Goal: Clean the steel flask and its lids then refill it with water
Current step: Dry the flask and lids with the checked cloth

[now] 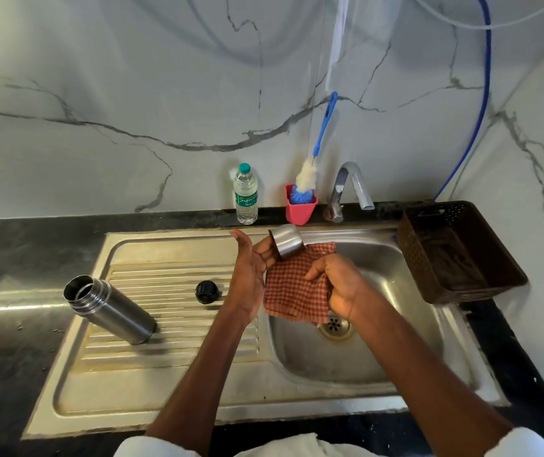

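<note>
The open steel flask (109, 308) stands on the ribbed drainboard at the left, its mouth uncovered. A black inner lid (207, 291) lies on the drainboard to its right. My left hand (250, 268) holds the steel cup lid (286, 241) with its fingers, over the left edge of the sink basin. My right hand (336, 285) grips a red checked cloth (297, 291), which hangs just below and against the cup lid.
A tap (351, 189) stands behind the steel sink (379, 341). A plastic water bottle (246, 194) and a red holder (300, 207) with a blue-handled bottle brush (313, 159) stand at the wall. A brown basket (458, 252) sits right of the basin.
</note>
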